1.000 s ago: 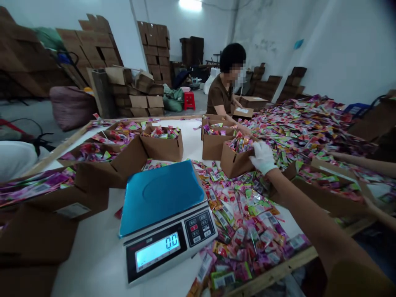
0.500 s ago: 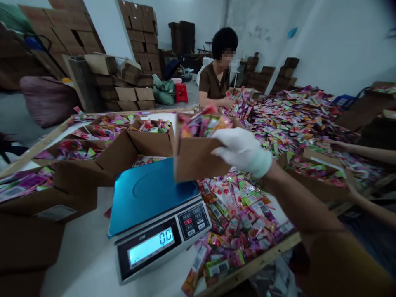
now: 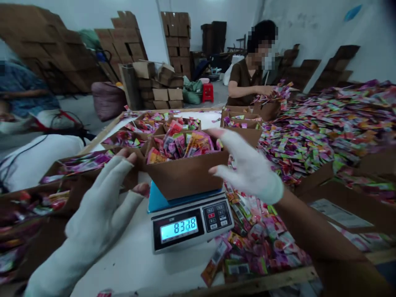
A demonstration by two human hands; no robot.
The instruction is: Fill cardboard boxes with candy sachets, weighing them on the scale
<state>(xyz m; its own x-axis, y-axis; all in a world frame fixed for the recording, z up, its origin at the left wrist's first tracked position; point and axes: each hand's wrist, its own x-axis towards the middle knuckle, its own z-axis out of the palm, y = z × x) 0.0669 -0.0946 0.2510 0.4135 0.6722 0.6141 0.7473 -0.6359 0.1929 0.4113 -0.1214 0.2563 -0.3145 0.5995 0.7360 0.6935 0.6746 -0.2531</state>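
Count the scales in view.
1: the scale stands on the white table, under a box of packets. Others may be hidden behind boxes.

Shows matt brown cardboard on the carton [image 3: 185,175] and glossy, crinkled, plastic-looking wrap on the sachets [image 3: 185,144] inside. Pairs a smooth, shiny blue finish on the pan [image 3: 156,199] with a hard, plastic-like body on the scale [image 3: 193,225], above a smooth white surface on the bench [image 3: 123,264] and rough, plain wood along the rail [image 3: 278,279]. Adds soft-looking matt white cloth over the left hand [image 3: 102,202] and the right hand [image 3: 249,169], plus smooth red plastic, by its look, on the stool [image 3: 208,93].
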